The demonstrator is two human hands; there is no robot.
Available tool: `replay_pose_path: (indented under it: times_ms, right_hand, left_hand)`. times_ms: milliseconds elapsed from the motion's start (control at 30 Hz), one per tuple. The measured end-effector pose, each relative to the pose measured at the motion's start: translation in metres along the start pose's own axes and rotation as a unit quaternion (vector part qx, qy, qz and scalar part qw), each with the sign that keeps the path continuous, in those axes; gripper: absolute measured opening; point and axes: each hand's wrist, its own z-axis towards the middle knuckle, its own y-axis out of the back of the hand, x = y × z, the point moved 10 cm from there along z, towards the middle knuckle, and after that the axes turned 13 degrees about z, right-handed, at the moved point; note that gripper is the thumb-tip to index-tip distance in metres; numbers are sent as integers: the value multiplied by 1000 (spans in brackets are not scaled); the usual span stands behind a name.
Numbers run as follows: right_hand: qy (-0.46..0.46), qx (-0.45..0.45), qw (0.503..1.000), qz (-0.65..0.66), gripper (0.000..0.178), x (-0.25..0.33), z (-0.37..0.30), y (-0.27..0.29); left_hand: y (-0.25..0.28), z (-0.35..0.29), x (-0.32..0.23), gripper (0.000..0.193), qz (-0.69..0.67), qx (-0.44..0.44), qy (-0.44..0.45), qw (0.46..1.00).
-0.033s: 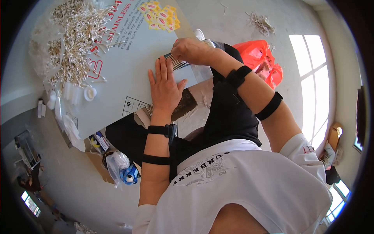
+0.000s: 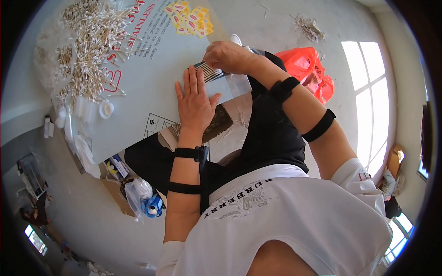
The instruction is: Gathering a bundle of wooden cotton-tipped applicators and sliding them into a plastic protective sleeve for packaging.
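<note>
My left hand (image 2: 196, 99) lies flat on the table, fingers stretched out, its fingertips at the left end of a row of cotton swabs (image 2: 210, 72). The swabs lie side by side on a dark sheet, next to a clear plastic film (image 2: 238, 83) at the table's edge. Above the row's far right side, my right hand (image 2: 228, 57) is bent with its fingers closed and pointing down. Whatever is between those fingertips is hidden. A big heap of loose cotton swabs (image 2: 90, 50) spreads over the far left of the table.
Yellow-and-white printed stickers (image 2: 191, 20) lie at the table's (image 2: 138, 92) far edge. A white tape roll (image 2: 106, 109) sits near the heap. On the floor are a red plastic bag (image 2: 304, 66), scattered swabs (image 2: 308, 27) and, lower left, an open cardboard box (image 2: 117, 195).
My right hand has lifted and shifted slightly, uncovering more of the swab row. My left hand has stayed in place.
</note>
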Motion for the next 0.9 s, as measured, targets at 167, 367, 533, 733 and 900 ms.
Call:
replay_pose_path:
  times_ms: [167,367,533,733,900]
  right_hand:
    - [35,-5,995,-92,10,19,-15,9]
    - [30,-42,989,-141,11,19,-25,5]
    - [29,-8,992,-124,12,21,-22,-2]
    - [19,-10,988,-155,9,15,-22,-3]
    - [-14,24,995,-94,9,11,-23,-4]
  left_hand:
    - [-3,-1,2,81,2,9,6,1000]
    - [-4,0,1,82,-6,7,4,1000]
    - [-4,-2,1,83,-9,10,4,1000]
    - [-5,-1,1,83,-5,6,3,1000]
    - [-5,-2,2,83,-6,5,5,1000]
